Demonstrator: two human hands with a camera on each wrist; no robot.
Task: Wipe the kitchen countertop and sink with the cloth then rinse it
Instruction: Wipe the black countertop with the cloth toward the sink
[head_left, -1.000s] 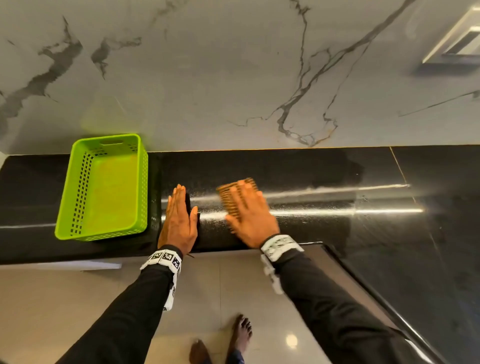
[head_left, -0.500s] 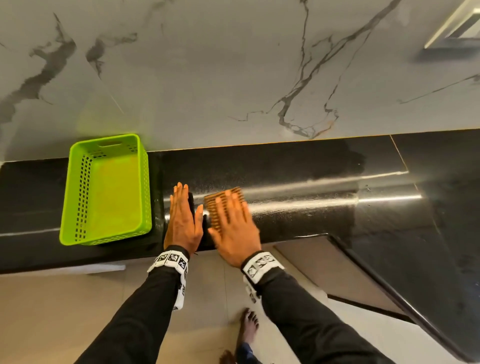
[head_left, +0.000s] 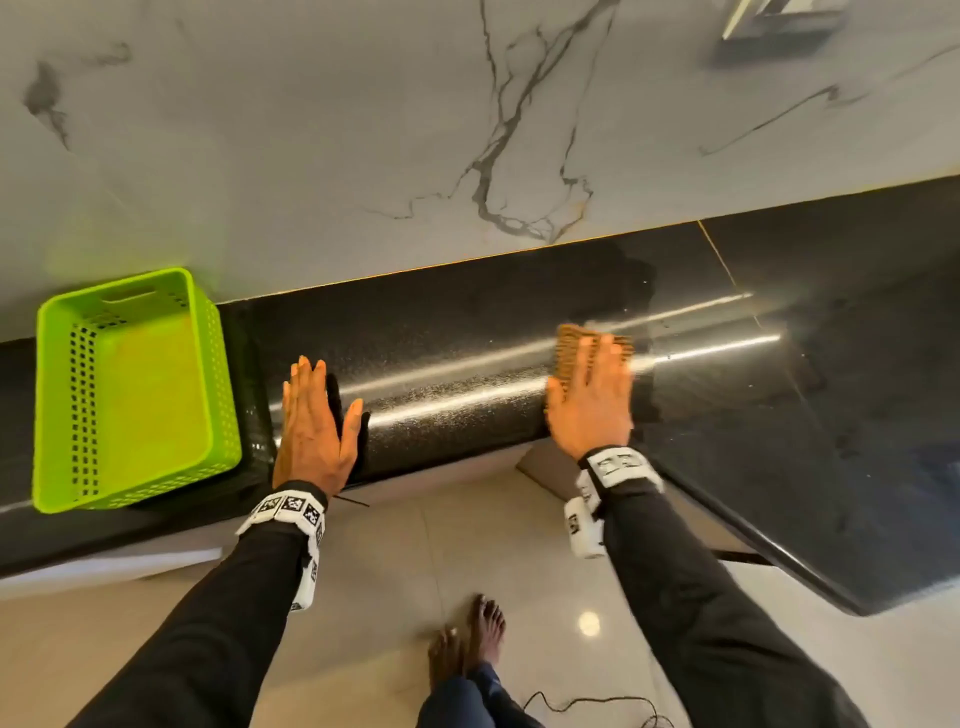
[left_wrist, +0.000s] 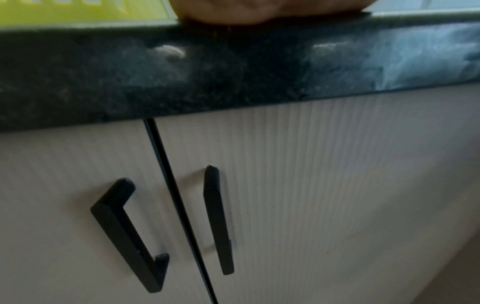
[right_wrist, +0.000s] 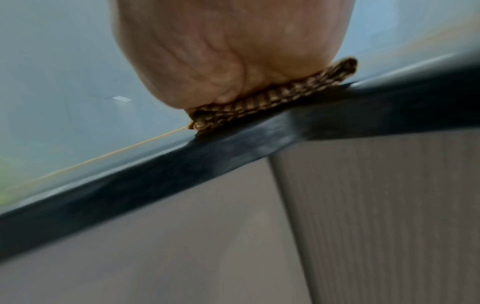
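Head view shows my right hand (head_left: 589, 397) pressing flat, fingers straight, on the cloth (head_left: 571, 345) against the countertop (head_left: 457, 332). My left hand (head_left: 314, 428) rests flat and open, well apart, beside the basket (head_left: 130, 389). I judge wiping underway; no sink is visible, rinsing remains.

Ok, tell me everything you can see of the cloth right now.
The brown woven, ribbed cloth lies folded in layers, flat on the glossy black stone countertop near its front edge. The right hand presses on it with straight fingers, covering most; its far edge and one corner stick out.
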